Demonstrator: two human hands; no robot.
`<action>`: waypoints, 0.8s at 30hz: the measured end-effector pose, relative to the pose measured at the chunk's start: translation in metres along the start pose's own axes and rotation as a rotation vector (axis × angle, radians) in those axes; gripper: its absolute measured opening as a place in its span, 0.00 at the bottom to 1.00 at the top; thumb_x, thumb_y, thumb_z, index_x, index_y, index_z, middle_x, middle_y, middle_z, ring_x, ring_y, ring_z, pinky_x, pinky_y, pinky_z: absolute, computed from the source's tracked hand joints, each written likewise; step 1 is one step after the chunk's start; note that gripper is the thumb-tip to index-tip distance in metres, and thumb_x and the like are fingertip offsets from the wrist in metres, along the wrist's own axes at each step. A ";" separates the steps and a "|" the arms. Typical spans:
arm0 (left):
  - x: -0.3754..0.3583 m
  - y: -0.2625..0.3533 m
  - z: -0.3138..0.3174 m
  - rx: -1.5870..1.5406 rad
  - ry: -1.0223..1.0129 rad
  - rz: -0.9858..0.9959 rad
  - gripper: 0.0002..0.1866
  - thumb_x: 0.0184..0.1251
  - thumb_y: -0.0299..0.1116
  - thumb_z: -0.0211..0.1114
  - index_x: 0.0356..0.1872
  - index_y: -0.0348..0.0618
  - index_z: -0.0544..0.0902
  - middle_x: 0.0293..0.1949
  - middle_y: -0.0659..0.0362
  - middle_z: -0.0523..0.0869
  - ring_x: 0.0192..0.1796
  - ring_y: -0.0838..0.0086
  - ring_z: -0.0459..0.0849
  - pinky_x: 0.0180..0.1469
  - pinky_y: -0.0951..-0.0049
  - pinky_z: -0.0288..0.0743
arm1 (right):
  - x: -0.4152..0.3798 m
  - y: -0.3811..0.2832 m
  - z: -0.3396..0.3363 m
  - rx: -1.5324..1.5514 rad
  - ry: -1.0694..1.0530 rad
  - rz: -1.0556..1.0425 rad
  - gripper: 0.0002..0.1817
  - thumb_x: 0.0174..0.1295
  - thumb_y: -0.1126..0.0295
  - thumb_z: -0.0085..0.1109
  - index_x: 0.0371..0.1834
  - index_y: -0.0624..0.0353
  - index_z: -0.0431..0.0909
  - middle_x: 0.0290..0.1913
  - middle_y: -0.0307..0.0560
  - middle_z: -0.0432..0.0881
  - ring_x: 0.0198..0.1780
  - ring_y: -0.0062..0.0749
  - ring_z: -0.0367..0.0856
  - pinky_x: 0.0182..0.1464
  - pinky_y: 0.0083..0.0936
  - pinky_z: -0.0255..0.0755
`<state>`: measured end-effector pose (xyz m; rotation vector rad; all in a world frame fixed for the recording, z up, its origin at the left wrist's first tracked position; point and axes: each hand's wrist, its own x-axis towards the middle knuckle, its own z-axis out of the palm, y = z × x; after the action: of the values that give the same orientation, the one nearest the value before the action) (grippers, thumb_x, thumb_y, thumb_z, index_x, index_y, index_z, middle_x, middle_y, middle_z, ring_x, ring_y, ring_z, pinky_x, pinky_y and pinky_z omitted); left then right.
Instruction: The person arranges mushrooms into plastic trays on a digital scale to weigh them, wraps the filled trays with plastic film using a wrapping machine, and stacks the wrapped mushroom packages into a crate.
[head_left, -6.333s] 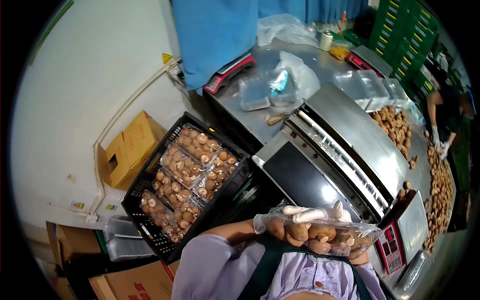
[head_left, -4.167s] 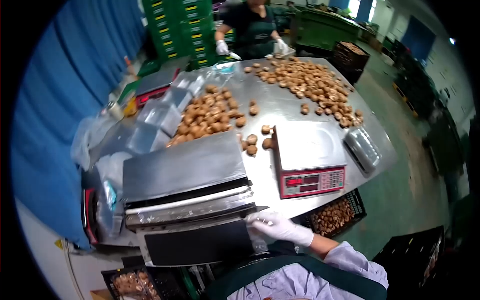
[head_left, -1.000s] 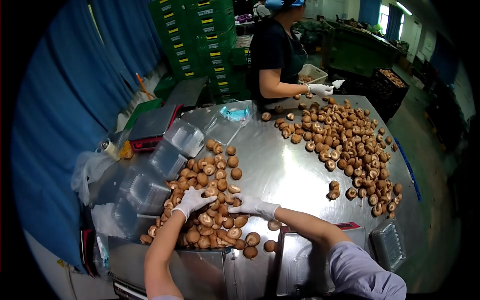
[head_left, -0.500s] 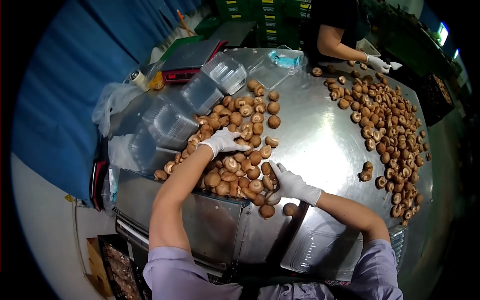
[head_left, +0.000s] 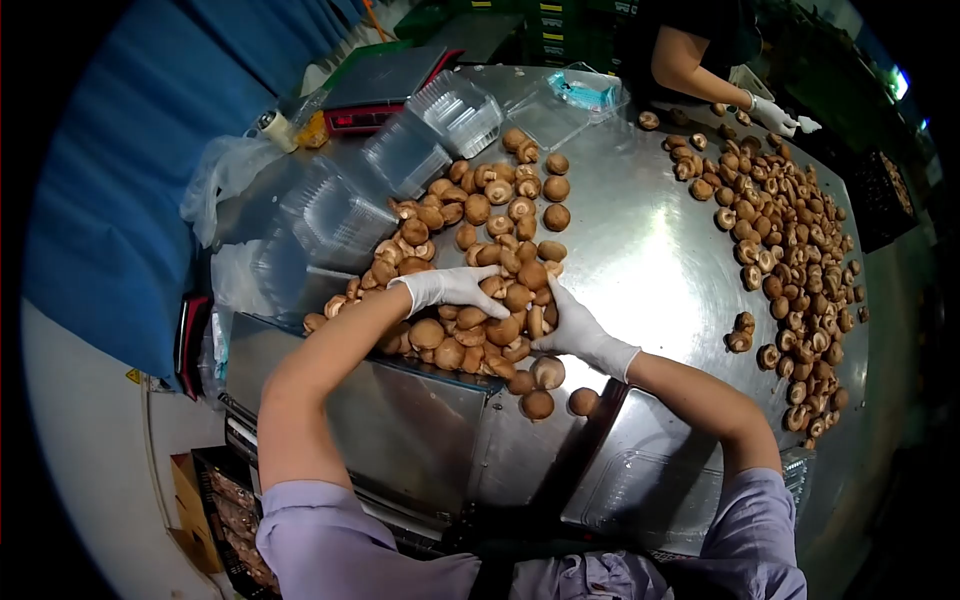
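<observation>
Both my gloved hands cup a cluster of brown shiitake mushrooms (head_left: pixel 518 297) in the near pile on the metal table. My left hand (head_left: pixel 455 290) comes in from the left, with its thumb and fingers curved round mushrooms. Facing it, my right hand (head_left: pixel 583 332) has its thumb up and its fingers low, with mushrooms between them. Parts of the fingers are hidden by the mushrooms. A few loose mushrooms (head_left: pixel 537 404) lie just below my right hand. More of the pile (head_left: pixel 450 352) lies under and left of my left hand.
Clear plastic boxes (head_left: pixel 335 222) stand left of the pile, with a scale (head_left: pixel 380 85) behind them. A larger mushroom heap (head_left: pixel 790 260) covers the table's right side. A co-worker's gloved hand (head_left: pixel 773 115) is at the far edge. Plastic lids (head_left: pixel 650 480) lie at front right.
My left hand has moved right and my right hand slightly up, so they are closer together around the mushrooms. The view has shifted slightly.
</observation>
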<state>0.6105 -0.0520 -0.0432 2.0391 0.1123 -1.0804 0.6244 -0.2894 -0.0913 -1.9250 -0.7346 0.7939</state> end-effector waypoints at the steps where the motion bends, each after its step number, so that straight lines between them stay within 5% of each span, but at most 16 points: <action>1: 0.000 0.002 -0.001 0.000 -0.003 -0.001 0.59 0.43 0.49 0.77 0.72 0.38 0.49 0.68 0.44 0.61 0.70 0.63 0.61 0.69 0.71 0.56 | 0.004 -0.006 -0.004 0.090 -0.041 0.106 0.64 0.37 0.69 0.76 0.74 0.56 0.36 0.59 0.61 0.70 0.60 0.50 0.71 0.62 0.32 0.66; 9: 0.012 -0.011 0.001 0.027 0.131 0.031 0.59 0.40 0.45 0.79 0.71 0.34 0.51 0.65 0.44 0.67 0.65 0.63 0.68 0.67 0.72 0.60 | 0.031 0.006 -0.012 0.070 -0.062 -0.010 0.64 0.39 0.69 0.75 0.75 0.56 0.33 0.64 0.63 0.66 0.65 0.47 0.66 0.66 0.30 0.62; 16: 0.012 -0.007 0.007 0.054 0.217 0.172 0.42 0.42 0.33 0.76 0.64 0.44 0.68 0.56 0.53 0.78 0.58 0.68 0.75 0.63 0.72 0.66 | 0.013 0.001 -0.010 0.219 -0.041 -0.004 0.63 0.42 0.72 0.74 0.75 0.50 0.33 0.64 0.62 0.67 0.64 0.46 0.68 0.66 0.30 0.62; 24: 0.013 0.026 0.020 -0.043 0.220 0.177 0.33 0.43 0.23 0.71 0.57 0.46 0.74 0.45 0.59 0.81 0.48 0.74 0.77 0.52 0.73 0.73 | -0.016 -0.002 -0.028 0.190 -0.035 0.088 0.57 0.43 0.73 0.72 0.75 0.49 0.42 0.60 0.59 0.72 0.60 0.43 0.73 0.61 0.28 0.67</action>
<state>0.6165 -0.0870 -0.0431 2.0803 0.0643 -0.7377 0.6355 -0.3147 -0.0755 -1.7856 -0.5769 0.9202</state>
